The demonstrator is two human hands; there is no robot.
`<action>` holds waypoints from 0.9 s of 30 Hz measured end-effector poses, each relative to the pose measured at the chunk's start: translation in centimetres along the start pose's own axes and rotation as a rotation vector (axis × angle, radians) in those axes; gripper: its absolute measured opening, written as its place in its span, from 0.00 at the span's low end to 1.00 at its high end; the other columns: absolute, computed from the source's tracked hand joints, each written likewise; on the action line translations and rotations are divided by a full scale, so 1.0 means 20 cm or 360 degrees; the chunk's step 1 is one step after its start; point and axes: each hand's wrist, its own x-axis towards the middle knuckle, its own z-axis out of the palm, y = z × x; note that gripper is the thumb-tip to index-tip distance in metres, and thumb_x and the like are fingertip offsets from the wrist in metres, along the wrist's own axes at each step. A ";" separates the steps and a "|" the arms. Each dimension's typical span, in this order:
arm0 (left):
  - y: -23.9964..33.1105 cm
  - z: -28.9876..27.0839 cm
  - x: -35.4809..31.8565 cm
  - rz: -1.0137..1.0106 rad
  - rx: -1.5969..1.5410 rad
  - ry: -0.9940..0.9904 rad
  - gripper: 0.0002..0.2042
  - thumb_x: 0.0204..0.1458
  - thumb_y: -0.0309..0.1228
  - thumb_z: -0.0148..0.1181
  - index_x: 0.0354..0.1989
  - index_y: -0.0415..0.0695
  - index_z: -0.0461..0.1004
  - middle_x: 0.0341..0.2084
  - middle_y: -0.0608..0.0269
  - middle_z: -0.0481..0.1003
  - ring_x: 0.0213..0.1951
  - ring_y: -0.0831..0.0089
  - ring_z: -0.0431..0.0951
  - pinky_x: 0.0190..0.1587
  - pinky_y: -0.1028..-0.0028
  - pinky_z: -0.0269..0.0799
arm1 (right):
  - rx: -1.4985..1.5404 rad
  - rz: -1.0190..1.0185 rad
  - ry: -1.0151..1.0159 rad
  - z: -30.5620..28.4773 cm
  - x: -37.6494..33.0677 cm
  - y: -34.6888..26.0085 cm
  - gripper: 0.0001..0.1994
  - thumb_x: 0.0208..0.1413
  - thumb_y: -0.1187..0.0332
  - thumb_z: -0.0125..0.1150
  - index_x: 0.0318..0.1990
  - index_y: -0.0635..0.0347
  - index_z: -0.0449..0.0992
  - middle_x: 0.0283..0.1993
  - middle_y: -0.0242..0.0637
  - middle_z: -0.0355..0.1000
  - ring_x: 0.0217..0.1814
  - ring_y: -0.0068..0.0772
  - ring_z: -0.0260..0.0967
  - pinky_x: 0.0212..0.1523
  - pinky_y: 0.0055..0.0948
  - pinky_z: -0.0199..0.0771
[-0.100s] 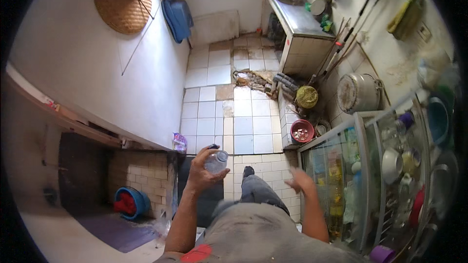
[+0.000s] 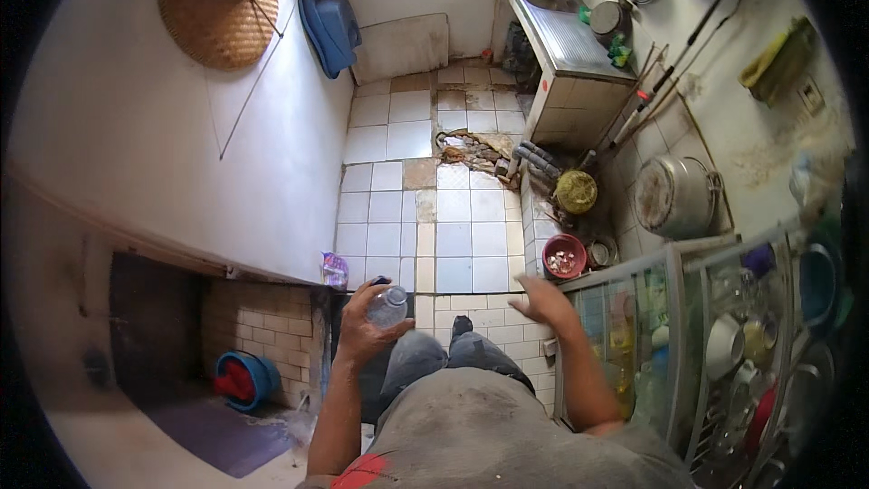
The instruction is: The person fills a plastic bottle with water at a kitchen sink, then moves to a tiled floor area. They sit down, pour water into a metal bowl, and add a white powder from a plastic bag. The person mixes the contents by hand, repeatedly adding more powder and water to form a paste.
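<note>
My left hand (image 2: 360, 333) is closed around a small clear container (image 2: 388, 307), a jar or bottle with a round mouth; I cannot tell whether anything is inside. Something small and dark (image 2: 375, 282) shows by the fingertips of that hand, too small to name. My right hand (image 2: 543, 302) is in front of my right side with fingers apart and nothing in it. It is nearest to the glass-sided cabinet (image 2: 674, 308) and a red bowl (image 2: 564, 257) holding small pale pieces.
Dishes and cups fill a rack (image 2: 724, 349) at the right. Ahead, broken tiles and rubble (image 2: 475, 152) mark the floor. A metal sink counter (image 2: 570, 41) stands at the far right, with a large pot (image 2: 672, 196) nearer. A blue bucket (image 2: 262, 380) with red cloth sits at the left.
My right hand has moved forward and a little left. My left hand, still around the clear container, has shifted slightly left and nearer. My left knee has come into view.
</note>
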 end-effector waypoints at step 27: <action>-0.05 0.74 5.02 0.0533 -0.0188 -0.0424 0.35 0.37 0.35 0.85 0.56 0.37 0.77 0.60 0.54 0.75 0.61 0.62 0.74 0.65 0.64 0.69 | 0.0557 0.1365 -0.0008 -1.47 2.58 1.16 0.37 0.55 0.49 0.70 0.66 0.62 0.68 0.60 0.60 0.74 0.65 0.61 0.70 0.65 0.47 0.71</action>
